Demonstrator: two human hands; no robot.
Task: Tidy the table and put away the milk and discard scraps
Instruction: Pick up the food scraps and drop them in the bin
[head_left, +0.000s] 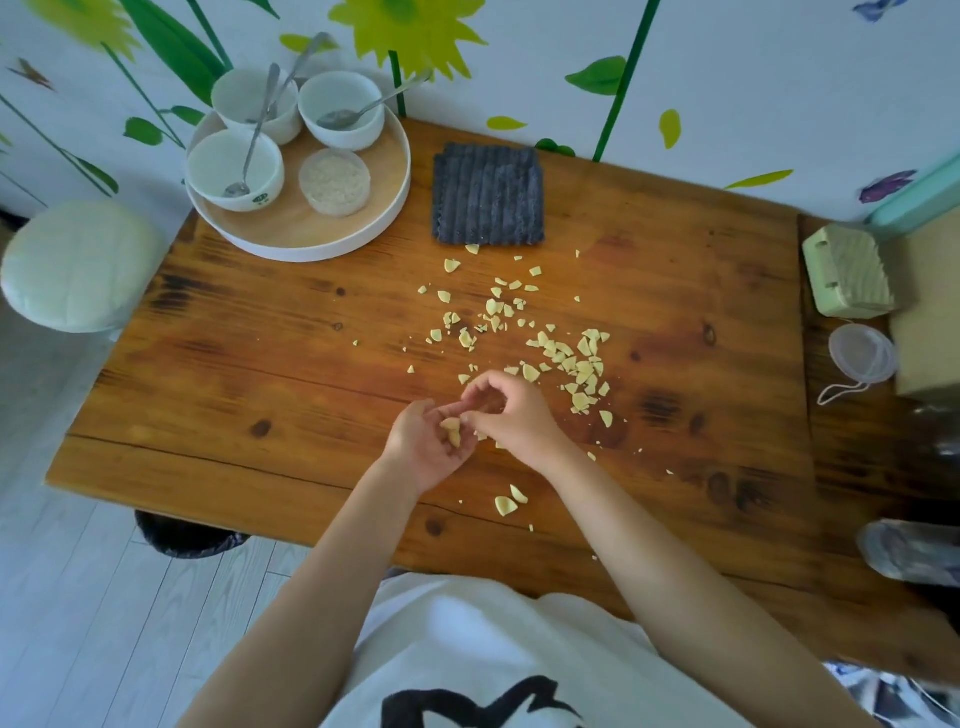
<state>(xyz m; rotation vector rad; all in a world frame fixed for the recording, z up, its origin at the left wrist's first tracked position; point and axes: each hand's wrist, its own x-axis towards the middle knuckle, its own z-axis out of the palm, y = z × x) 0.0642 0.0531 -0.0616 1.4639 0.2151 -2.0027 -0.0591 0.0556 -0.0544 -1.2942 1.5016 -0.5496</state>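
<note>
Head — scraps (451, 431) in left hand (422, 453)

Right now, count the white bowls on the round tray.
3 white bowls on the round tray: front-left bowl, back-left bowl, back-right bowl. None seems hidden.

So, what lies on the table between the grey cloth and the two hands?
The head view shows only pale yellow scraps scattered on the table between the grey cloth, the left hand and the right hand.
</note>
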